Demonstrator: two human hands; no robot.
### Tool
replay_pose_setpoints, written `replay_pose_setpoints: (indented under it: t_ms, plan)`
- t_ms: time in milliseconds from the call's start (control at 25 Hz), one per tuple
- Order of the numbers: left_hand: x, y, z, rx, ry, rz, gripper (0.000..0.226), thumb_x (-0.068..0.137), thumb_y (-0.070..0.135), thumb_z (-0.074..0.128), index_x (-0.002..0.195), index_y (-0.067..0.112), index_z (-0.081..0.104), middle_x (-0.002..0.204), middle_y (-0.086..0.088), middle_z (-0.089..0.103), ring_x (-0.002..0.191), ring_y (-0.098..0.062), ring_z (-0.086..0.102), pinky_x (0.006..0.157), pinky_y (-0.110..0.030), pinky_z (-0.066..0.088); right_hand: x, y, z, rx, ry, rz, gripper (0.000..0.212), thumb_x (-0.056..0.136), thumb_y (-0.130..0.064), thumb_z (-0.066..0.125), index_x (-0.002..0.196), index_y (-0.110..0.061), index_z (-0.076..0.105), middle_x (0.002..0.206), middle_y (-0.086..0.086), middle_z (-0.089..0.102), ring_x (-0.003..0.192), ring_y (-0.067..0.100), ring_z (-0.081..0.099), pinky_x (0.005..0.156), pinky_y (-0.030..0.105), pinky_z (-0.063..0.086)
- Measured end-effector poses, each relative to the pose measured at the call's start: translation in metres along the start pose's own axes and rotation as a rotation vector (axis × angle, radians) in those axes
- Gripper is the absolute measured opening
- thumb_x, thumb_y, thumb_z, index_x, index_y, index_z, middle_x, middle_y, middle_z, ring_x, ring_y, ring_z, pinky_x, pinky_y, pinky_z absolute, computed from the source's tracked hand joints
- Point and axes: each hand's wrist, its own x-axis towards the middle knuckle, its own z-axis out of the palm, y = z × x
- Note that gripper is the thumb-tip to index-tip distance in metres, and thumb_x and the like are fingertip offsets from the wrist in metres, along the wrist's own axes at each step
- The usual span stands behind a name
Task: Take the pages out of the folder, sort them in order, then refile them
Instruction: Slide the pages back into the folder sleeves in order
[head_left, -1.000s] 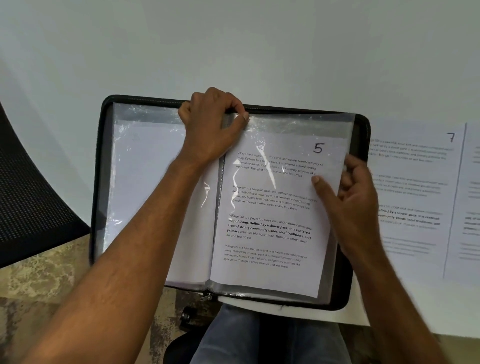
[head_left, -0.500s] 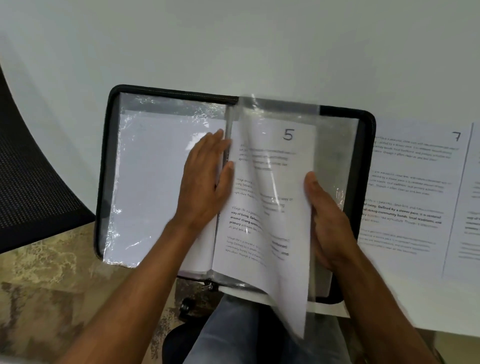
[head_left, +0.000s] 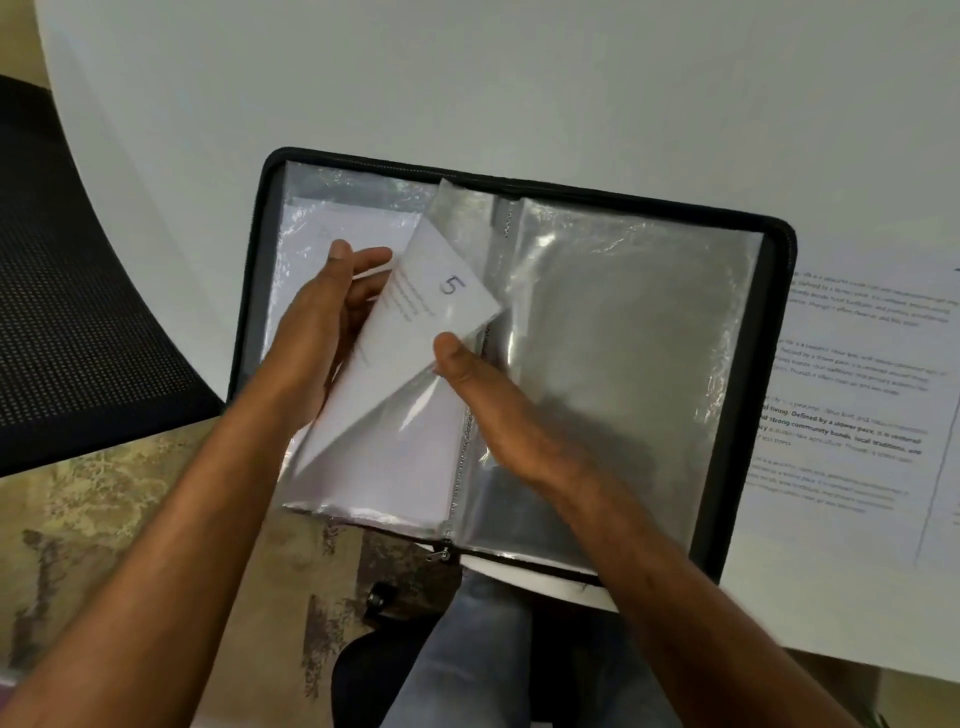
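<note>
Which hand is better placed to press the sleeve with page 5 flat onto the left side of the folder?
Left, probably. The left hand is behind the turning page 5 sleeve, over the folder's left half. The right hand lies near the spine.

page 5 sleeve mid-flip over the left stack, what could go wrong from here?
1. The sleeve holding page 5 is curled mid-turn between the left hand and right hand; pressing it flat now could crease the page.
2. The folder overhangs the table edge toward the lap, so leaning on it might tip it.
3. The loose pages lie at the table's right, where a forearm could sweep them.
</note>
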Motion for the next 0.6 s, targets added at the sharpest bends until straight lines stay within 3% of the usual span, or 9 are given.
replay_pose_setpoints:
  t_ms: [40,120,240,360,480,600]
  plan:
    - [0.001,-0.002,-0.006,0.011,0.015,-0.016,0.056,0.107,0.062,0.027,0.137,0.030,0.062,0.128,0.007,0.073,0.120,-0.016,0.068,0.114,-0.046,0.047,0.004,0.003,0.004,-0.145,-0.035,-0.020,0.067,0.089,-0.085,0.032,0.140,-0.048,0.055,0.153,-0.029,0.046,0.145,-0.011,0.032,0.125,0.033,0.016]
    - [0.004,-0.006,-0.016,0.086,0.070,-0.005,0.061,0.103,0.071,0.026,0.138,0.036,0.061,0.132,0.012,0.070,0.124,-0.012,0.064,0.117,-0.048,0.043,0.012,0.007,0.010,-0.413,-0.102,-0.107,0.069,0.094,-0.080,0.019,0.151,-0.050,0.043,0.167,-0.025,0.023,0.153,-0.010,0.006,0.125,0.033,-0.003]
    - [0.002,-0.013,-0.025,0.219,0.121,0.038,0.079,0.089,0.089,0.026,0.148,0.043,0.051,0.152,0.014,0.054,0.142,-0.010,0.049,0.123,-0.048,0.033,0.017,0.013,0.011,-0.626,-0.077,-0.186,0.057,0.103,-0.067,0.027,0.154,-0.045,0.041,0.169,-0.020,0.018,0.155,-0.007,0.000,0.120,0.025,-0.009]
    - [-0.006,-0.017,-0.019,0.500,0.192,0.134,0.082,0.094,0.085,0.026,0.158,0.036,0.036,0.161,0.010,0.044,0.146,-0.014,0.042,0.122,-0.040,0.031,0.018,0.027,0.006,-0.827,-0.009,-0.307,0.050,0.106,-0.056,0.041,0.152,-0.039,0.045,0.168,-0.016,0.025,0.156,-0.002,0.006,0.121,0.021,-0.003]
    - [-0.010,-0.024,-0.009,0.871,0.277,0.238,0.078,0.100,0.069,0.045,0.161,0.026,0.025,0.162,0.000,0.041,0.145,-0.026,0.042,0.114,-0.051,0.041,0.016,0.037,-0.002,-0.843,0.065,-0.424,0.042,0.106,-0.039,0.051,0.146,-0.029,0.054,0.164,-0.009,0.037,0.155,0.004,0.022,0.127,0.033,0.019]
    - [-0.003,-0.034,-0.004,0.975,0.374,0.274,0.073,0.101,0.046,0.060,0.161,0.019,0.029,0.157,-0.006,0.046,0.142,-0.031,0.042,0.107,-0.052,0.043,0.013,0.042,-0.015,-0.829,0.185,-0.527,0.039,0.102,-0.028,0.057,0.140,-0.022,0.060,0.160,-0.004,0.045,0.151,0.011,0.033,0.123,0.037,0.032]
